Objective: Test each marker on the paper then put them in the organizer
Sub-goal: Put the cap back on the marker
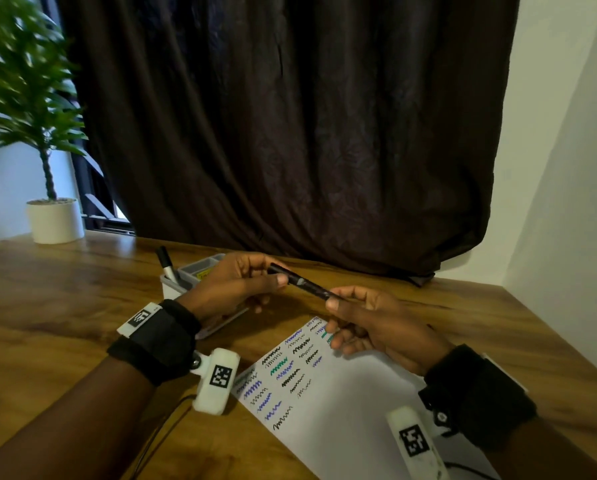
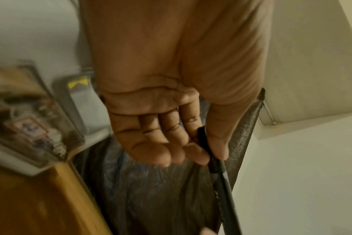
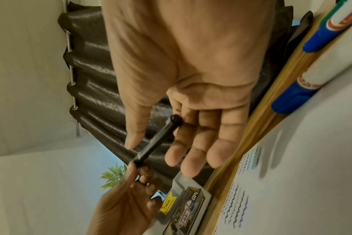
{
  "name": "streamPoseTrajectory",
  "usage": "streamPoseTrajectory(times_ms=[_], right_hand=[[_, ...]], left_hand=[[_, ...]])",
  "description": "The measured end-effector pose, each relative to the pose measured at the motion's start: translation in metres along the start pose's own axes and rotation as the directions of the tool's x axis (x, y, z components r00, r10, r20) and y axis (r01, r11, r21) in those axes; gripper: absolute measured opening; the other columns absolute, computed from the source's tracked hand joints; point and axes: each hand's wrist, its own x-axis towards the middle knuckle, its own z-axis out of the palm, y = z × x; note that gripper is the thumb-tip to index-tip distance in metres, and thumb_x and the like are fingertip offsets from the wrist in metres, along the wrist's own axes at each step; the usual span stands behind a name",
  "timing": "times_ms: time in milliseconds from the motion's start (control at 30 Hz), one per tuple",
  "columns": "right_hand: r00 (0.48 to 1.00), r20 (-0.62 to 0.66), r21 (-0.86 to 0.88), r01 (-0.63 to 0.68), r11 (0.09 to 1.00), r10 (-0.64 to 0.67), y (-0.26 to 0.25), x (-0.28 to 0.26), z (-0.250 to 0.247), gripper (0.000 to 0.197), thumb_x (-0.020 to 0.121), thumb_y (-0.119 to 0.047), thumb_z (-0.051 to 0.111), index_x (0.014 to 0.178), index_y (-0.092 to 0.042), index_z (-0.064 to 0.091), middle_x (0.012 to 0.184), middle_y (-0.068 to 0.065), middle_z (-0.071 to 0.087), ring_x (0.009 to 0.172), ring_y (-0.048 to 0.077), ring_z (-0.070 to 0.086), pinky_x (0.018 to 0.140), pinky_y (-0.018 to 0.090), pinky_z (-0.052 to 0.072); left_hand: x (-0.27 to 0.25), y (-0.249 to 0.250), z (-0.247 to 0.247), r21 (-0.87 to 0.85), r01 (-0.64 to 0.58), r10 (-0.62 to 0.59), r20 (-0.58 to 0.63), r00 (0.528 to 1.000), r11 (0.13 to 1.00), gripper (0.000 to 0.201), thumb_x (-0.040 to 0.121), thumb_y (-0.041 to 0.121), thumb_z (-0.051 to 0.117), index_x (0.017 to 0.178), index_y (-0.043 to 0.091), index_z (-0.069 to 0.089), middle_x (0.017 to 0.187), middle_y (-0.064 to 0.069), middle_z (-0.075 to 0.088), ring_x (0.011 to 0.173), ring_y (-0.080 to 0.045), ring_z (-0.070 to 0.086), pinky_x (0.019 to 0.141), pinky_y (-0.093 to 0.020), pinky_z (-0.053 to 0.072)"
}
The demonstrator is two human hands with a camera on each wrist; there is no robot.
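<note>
A black marker [image 1: 304,283] hangs in the air above the table, held at both ends. My left hand [image 1: 279,273] pinches its far end between thumb and forefinger, as the left wrist view shows [image 2: 210,155]. My right hand [image 1: 333,296] pinches the near end, its other fingers loosely spread [image 3: 151,149]. The white paper [image 1: 352,420] lies below the right hand, with rows of black, blue and green squiggles. The grey organizer [image 1: 200,271] stands behind my left hand, and one black-capped marker [image 1: 165,263] stands upright in it.
A clear marker package [image 3: 184,206] lies flat beside the organizer, under my left hand. Blue-capped markers [image 3: 291,98] lie on the table by the paper's edge in the right wrist view. A potted plant [image 1: 54,220] stands far left. A dark curtain [image 1: 290,133] hangs behind the table.
</note>
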Motion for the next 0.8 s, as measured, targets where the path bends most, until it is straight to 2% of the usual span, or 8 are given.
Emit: streamPoseTrajectory(times_ms=[67, 200, 300, 367, 433, 567, 633, 800], right_hand=[[1.000, 0.023, -0.005, -0.014, 1.000, 0.014, 0.000, -0.002, -0.003, 0.061, 0.073, -0.042, 0.081, 0.124, -0.016, 0.061, 0.093, 0.014, 0.077, 0.075, 0.027, 0.070, 0.064, 0.034, 0.060], [1.000, 0.007, -0.009, -0.013, 1.000, 0.013, 0.002, -0.004, -0.007, 0.056, 0.077, -0.041, 0.079, 0.124, -0.014, 0.061, 0.092, 0.015, 0.077, 0.074, 0.026, 0.070, 0.063, 0.034, 0.057], [1.000, 0.020, -0.015, -0.021, 1.000, 0.021, 0.003, -0.005, -0.007, 0.041, 0.089, -0.031, 0.074, 0.123, -0.014, 0.061, 0.091, 0.014, 0.077, 0.072, 0.024, 0.070, 0.061, 0.032, 0.055], [0.999, 0.035, -0.021, -0.024, 0.999, 0.025, 0.002, -0.006, -0.007, 0.038, 0.091, -0.029, 0.073, 0.124, -0.014, 0.061, 0.091, 0.013, 0.077, 0.072, 0.024, 0.070, 0.061, 0.032, 0.056], [0.999, 0.048, -0.028, -0.021, 0.999, 0.023, 0.001, -0.007, -0.008, 0.046, 0.085, -0.034, 0.076, 0.124, -0.013, 0.062, 0.093, 0.014, 0.077, 0.071, 0.024, 0.070, 0.060, 0.032, 0.056], [0.999, 0.052, -0.040, 0.006, 0.999, -0.004, 0.000, -0.009, -0.010, 0.079, 0.058, -0.054, 0.089, 0.121, -0.013, 0.064, 0.097, 0.018, 0.077, 0.071, 0.024, 0.070, 0.055, 0.030, 0.056], [0.999, 0.045, -0.047, 0.018, 0.999, -0.015, 0.000, -0.009, -0.013, 0.091, 0.046, -0.061, 0.093, 0.118, -0.014, 0.066, 0.098, 0.020, 0.078, 0.071, 0.024, 0.071, 0.053, 0.029, 0.056], [1.000, 0.031, -0.049, 0.007, 0.999, -0.006, 0.000, -0.010, -0.015, 0.063, 0.067, -0.042, 0.081, 0.119, -0.010, 0.065, 0.090, 0.014, 0.077, 0.068, 0.024, 0.069, 0.052, 0.027, 0.053]], left_hand=[[-0.010, 0.013, -0.014, 0.056, 0.001, 0.003, -0.067, 0.998, 0.998, 0.026, 0.085, 0.021, 0.070, 0.106, 0.007, 0.071, 0.077, -0.006, 0.072, 0.063, -0.013, 0.066, 0.053, -0.023, 0.053], [-0.032, 0.045, -0.061, 0.199, 0.021, 0.022, -0.214, 0.977, 0.980, 0.027, 0.084, 0.023, 0.070, 0.107, 0.009, 0.071, 0.084, -0.008, 0.075, 0.074, -0.018, 0.072, 0.058, -0.033, 0.061], [-0.047, 0.069, -0.099, 0.221, 0.031, 0.050, -0.352, 0.935, 0.975, 0.026, 0.088, 0.016, 0.070, 0.111, 0.003, 0.070, 0.093, -0.037, 0.066, 0.067, -0.016, 0.072, 0.051, -0.029, 0.058], [-0.053, 0.082, -0.120, 0.245, 0.074, 0.040, -0.431, 0.901, 0.967, 0.022, 0.093, 0.012, 0.067, 0.112, 0.001, 0.069, 0.101, -0.042, 0.064, 0.063, -0.015, 0.071, 0.049, -0.026, 0.056], [-0.055, 0.088, -0.135, 0.271, 0.146, 0.004, -0.484, 0.875, 0.951, 0.016, 0.093, 0.013, 0.067, 0.107, 0.005, 0.071, 0.096, -0.035, 0.068, 0.062, -0.015, 0.070, 0.054, -0.030, 0.059], [-0.052, 0.079, -0.140, 0.395, 0.294, -0.052, -0.520, 0.853, 0.870, 0.008, 0.093, 0.014, 0.067, 0.099, 0.011, 0.071, 0.078, -0.002, 0.077, 0.061, -0.011, 0.072, 0.060, -0.039, 0.060], [-0.047, 0.070, -0.136, 0.454, 0.344, -0.066, -0.524, 0.849, 0.822, 0.005, 0.092, 0.016, 0.068, 0.096, 0.014, 0.071, 0.077, -0.001, 0.076, 0.059, -0.010, 0.072, 0.061, -0.043, 0.061], [-0.036, 0.047, -0.123, 0.526, 0.481, -0.193, -0.509, 0.839, 0.701, 0.015, 0.090, 0.023, 0.070, 0.101, 0.013, 0.068, 0.087, -0.007, 0.073, 0.068, -0.020, 0.072, 0.052, -0.031, 0.058]])
